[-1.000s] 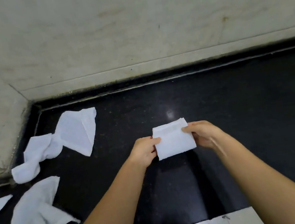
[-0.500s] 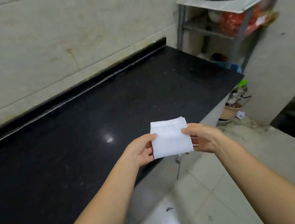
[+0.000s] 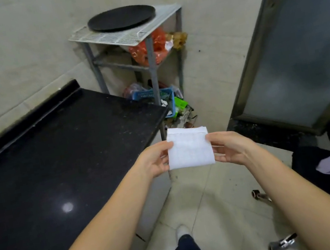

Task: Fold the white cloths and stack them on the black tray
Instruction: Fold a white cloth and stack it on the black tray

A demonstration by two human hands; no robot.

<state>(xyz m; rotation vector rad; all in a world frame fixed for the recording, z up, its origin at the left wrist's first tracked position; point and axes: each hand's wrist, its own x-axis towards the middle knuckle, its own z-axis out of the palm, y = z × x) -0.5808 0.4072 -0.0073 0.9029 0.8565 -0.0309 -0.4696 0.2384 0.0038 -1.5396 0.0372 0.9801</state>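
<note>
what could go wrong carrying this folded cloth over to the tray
1. The cloth is only pinched at its side edges by the left hand and right hand, so the fold may sag open mid-carry.
2. The tray sits high on a rack beyond the counter corner; a reaching drop could land the cloth crooked.
3. Metal bits on the floor could trip a step.

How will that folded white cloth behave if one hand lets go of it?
The small folded white cloth is probably floppy: it keeps its square while the left hand and right hand pinch opposite edges. Released, its layered top edge would likely droop or unfold. It looks light, pinched only by fingertips.
</note>
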